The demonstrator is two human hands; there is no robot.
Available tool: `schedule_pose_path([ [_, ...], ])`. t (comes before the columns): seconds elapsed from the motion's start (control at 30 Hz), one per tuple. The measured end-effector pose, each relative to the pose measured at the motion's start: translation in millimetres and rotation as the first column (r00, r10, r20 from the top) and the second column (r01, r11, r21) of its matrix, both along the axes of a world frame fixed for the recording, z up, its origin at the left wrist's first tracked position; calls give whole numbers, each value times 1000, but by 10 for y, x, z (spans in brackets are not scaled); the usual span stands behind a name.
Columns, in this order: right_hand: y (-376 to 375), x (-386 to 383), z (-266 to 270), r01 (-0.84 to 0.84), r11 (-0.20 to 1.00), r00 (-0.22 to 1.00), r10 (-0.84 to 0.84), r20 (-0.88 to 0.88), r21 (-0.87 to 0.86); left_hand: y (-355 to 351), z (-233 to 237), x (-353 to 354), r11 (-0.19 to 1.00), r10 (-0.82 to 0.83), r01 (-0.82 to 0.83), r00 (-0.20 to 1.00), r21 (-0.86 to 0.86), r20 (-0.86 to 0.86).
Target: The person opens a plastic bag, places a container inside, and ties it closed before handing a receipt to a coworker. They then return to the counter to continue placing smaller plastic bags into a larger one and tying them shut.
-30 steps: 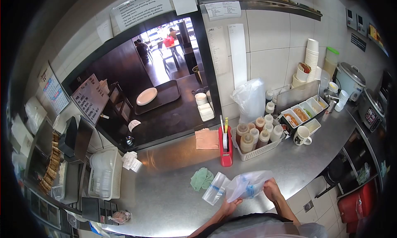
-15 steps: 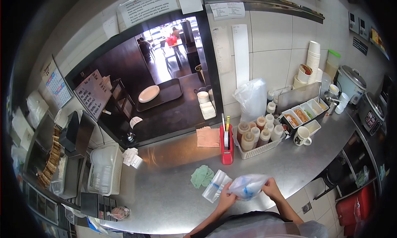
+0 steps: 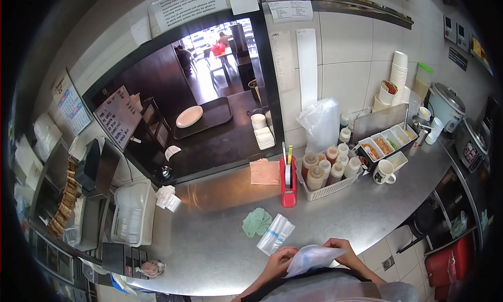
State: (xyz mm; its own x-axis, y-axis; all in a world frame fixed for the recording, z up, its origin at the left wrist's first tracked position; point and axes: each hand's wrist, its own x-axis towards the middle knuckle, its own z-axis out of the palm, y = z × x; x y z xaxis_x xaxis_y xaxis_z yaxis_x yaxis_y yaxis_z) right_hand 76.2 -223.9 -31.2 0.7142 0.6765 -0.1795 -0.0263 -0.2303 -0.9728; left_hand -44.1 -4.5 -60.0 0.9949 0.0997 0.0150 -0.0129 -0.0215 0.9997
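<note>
Close to my body, at the front edge of the steel counter (image 3: pixel 209 249), both hands pinch a thin whitish plastic bag (image 3: pixel 312 259). My left hand (image 3: pixel 282 261) has its fingers closed on the bag's left side. The fingers of my right hand (image 3: pixel 343 251) are closed on its upper right side. Part of the bag hangs low in front of my dark clothing. Just beyond my left hand lies a flat stack of clear bags with a blue band (image 3: pixel 276 234), and a crumpled green cloth (image 3: pixel 257 222) is beside it.
A red tape dispenser (image 3: pixel 288 184) stands near an orange cloth (image 3: pixel 264 172). Behind my right hand are a basket of bottles (image 3: pixel 329 191), a mug (image 3: pixel 384 172) and a topping tray (image 3: pixel 385 144). At left sits a basket of plastic lids (image 3: pixel 133 215). A tray (image 3: pixel 217 116) lies beyond the hatch.
Both hands have moved slightly, with the bag drawn lower and nearer my body. The bag is now less puffed out and more folded. The camera view has shifted a little.
</note>
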Motion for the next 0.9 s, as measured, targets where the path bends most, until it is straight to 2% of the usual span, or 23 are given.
schedule_pose_path([
  [0.13, -9, 80, 162, -76, 996, 996, 78, 34, -38, 50, 158, 55, 990, -55, 58, 998, 126, -27],
  [0.23, 39, 196, 132, -150, 973, 979, 171, 114, -176, 70, 198, 114, 977, -70, 82, 995, 195, -66],
  [0.27, 44, 213, 108, -161, 978, 982, 172, 77, -132, 67, 196, 140, 974, -73, 88, 994, 207, -79],
  [0.37, 66, 278, -24, -181, 983, 983, 181, -40, -3, 52, 102, 178, 997, -53, 63, 975, 42, -215],
  [0.47, 95, 329, -158, -189, 980, 970, 196, -143, 63, 22, 44, 213, 997, -40, 32, 994, -74, -102],
  [0.57, 150, 366, -189, -217, 975, 959, 223, -174, 53, -16, 140, 253, 1000, 1, 0, 996, 6, -86],
  [0.67, 185, 409, -312, -245, 965, 940, 259, -222, 87, -30, 148, 268, 999, -48, 49, 995, 6, -83],
  [0.77, 233, 398, -319, -260, 953, 901, 298, -315, 156, -27, 167, 270, 972, -148, 147, 989, 183, -4],
  [0.83, 219, 361, -274, -262, 951, 877, 305, -370, 163, -13, 103, 269, 967, -163, 153, 986, 204, 33],
  [0.9, 150, 340, -317, -295, 944, 888, 328, -323, 148, -24, 46, 237, 955, -189, 177, 982, 239, 27],
])
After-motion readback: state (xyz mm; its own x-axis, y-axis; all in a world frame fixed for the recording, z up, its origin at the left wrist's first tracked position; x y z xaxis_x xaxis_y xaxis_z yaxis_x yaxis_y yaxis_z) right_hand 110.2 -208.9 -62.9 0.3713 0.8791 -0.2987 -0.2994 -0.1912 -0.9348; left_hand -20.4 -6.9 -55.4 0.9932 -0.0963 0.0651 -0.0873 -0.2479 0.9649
